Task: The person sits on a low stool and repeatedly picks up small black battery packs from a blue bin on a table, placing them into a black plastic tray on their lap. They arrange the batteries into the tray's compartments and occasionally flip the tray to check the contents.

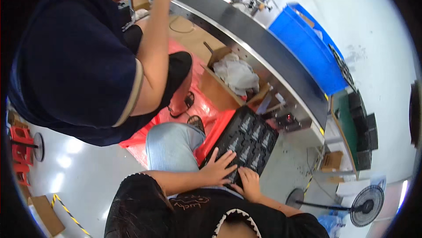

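A black moulded plastic tray with several shaped hollows and small pale parts in them lies in front of me, beside my knee. My left hand rests on the tray's near left part, fingers spread out and palm down. By the tray's near edge, my right hand lies with its fingers stretched onto the surface and its thumb apart. Neither hand holds anything that I can see. Red plastic shows along the tray's left side.
A co-worker in a dark shirt sits at the left, hands raised near a long curved metal bench. Under it stands a cardboard box with a white plastic bag. A blue bin sits on the bench; a fan stands lower right.
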{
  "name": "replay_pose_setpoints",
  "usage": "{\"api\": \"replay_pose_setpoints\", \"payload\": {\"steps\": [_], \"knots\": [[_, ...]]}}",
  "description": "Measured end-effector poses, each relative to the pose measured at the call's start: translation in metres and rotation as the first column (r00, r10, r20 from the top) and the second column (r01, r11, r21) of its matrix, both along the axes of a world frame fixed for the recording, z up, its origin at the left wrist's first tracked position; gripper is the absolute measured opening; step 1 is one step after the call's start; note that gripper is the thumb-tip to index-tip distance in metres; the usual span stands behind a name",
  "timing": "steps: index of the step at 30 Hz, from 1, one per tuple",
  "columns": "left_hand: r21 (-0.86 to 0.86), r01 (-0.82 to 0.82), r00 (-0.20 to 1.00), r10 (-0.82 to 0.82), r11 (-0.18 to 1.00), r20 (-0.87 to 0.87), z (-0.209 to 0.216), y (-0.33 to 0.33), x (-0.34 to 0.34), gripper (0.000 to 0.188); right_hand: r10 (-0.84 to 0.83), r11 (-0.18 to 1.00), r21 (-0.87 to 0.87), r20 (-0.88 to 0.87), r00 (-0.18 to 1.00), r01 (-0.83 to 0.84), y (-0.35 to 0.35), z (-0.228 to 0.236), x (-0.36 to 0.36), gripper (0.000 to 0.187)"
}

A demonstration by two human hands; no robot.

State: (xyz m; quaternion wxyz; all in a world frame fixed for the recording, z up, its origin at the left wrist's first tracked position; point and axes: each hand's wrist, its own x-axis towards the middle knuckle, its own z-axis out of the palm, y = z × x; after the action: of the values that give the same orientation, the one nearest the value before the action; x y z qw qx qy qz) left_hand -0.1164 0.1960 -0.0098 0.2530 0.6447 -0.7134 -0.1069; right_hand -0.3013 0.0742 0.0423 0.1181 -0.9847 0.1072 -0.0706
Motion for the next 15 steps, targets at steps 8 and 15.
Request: {"api": "replay_pose_setpoints", "payload": {"steps": [8,15], "knots": [[-0.058,-0.047,0.998,0.048,0.997,0.028,-0.008,0.004,-0.001,0.065,0.138,0.973,0.174,0.090,0.986,-0.152,-0.056,0.090,0.118,0.026],[-0.140,-0.126,0.974,0.096,0.982,-0.208,-0.004,0.002,0.008,0.062,0.108,0.967,0.138,0.545,0.832,-0.215,-0.078,0.257,0.328,0.025]]}}
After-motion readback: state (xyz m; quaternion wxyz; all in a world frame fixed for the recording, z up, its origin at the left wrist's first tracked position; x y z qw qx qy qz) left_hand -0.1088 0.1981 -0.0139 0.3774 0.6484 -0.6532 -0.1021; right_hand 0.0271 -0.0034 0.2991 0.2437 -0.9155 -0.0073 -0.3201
